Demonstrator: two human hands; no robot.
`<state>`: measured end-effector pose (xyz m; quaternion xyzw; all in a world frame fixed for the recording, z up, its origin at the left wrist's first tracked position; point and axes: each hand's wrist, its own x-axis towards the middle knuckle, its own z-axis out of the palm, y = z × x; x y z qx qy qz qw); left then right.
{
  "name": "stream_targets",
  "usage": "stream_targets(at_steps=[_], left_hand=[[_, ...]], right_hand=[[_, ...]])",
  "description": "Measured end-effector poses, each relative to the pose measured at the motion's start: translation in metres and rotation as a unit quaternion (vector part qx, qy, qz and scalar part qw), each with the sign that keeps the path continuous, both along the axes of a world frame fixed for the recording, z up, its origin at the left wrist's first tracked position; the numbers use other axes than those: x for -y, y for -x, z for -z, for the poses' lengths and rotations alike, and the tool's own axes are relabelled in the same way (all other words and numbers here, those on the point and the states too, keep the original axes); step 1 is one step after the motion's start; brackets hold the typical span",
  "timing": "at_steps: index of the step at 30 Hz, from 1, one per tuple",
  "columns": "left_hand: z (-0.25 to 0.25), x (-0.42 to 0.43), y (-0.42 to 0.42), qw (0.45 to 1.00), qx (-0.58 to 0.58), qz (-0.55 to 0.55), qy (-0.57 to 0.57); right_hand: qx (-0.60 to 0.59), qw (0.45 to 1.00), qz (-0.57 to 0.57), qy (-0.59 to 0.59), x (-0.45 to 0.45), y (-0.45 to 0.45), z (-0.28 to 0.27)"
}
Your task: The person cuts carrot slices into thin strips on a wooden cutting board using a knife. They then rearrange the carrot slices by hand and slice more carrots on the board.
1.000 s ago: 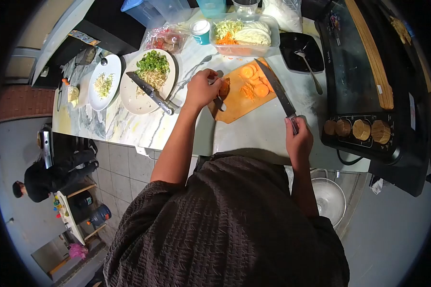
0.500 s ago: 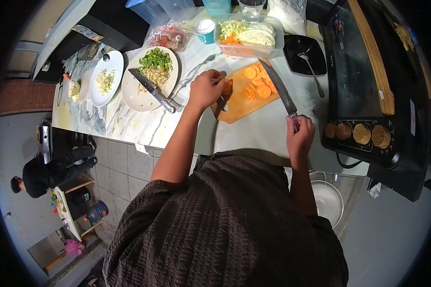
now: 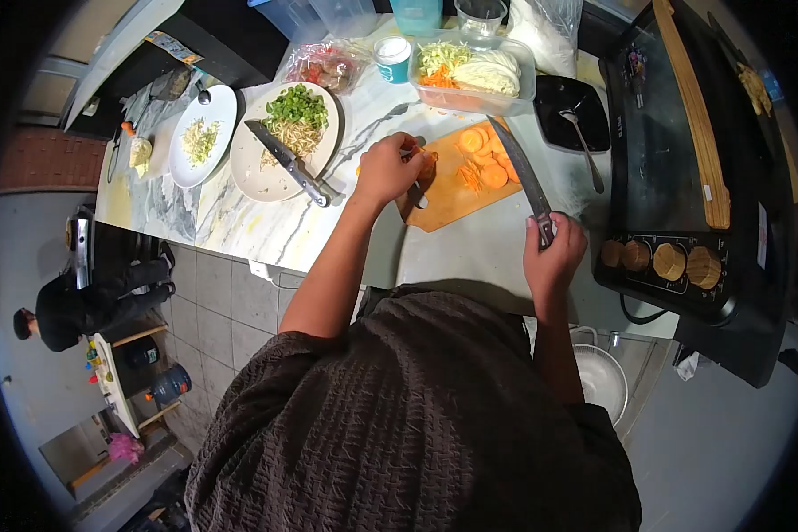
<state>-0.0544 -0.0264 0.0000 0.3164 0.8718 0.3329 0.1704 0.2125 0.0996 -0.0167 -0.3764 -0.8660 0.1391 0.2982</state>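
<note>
My right hand is closed round the dark handle of a long knife. Its blade points up and away, over the right edge of a wooden cutting board. Round carrot slices and a small heap of carrot strips lie on the board. My left hand is at the board's left side, fingers curled together. Just by its fingertips is a shaded orange carrot piece; whether the fingers grip it is hidden.
Behind the board is a plastic container of cabbage and carrot shreds. A black bowl with a spoon stands right, beside a black oven. Leftward, a plate bears greens, sprouts and another knife. A person is far left.
The view has shifted slightly, moving the counter's things a little in the picture. Both hands keep almost the same pose, and the right still holds the knife.
</note>
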Motion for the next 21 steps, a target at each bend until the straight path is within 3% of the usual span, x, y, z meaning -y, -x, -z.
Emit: stream_targets(at_steps=[21], left_hand=[[-0.007, 0.024, -0.001, 0.997, -0.055, -0.006, -0.049]], right_hand=[[-0.031, 0.99, -0.137, -0.018, 0.019, 0.043, -0.03]])
